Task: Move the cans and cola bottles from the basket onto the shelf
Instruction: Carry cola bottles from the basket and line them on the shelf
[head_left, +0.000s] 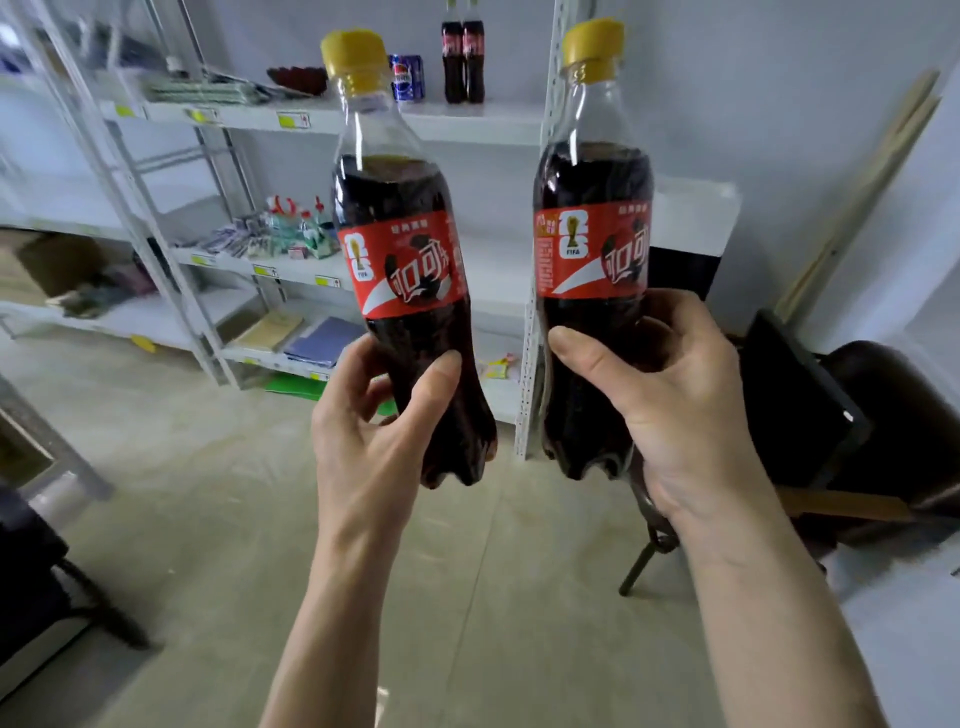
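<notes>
Left hand (379, 436) w/ fingers curled round the left cola bottle (410, 291), right hand (670, 410) gripping the right cola bottle (592, 270), both upright, held up near cam. Shelf (483, 124) far behind w/ two more bottles (463, 60) + blue can (408, 77).

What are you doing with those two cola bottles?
A person is carrying two cola bottles toward a white shelf. The left hand grips the left bottle near its bottom, and the right hand grips the right bottle the same way. Both bottles are upright, full of dark cola, with yellow caps. On the shelf ahead, two more cola bottles already stand beside a blue can. The basket is out of view.
</notes>
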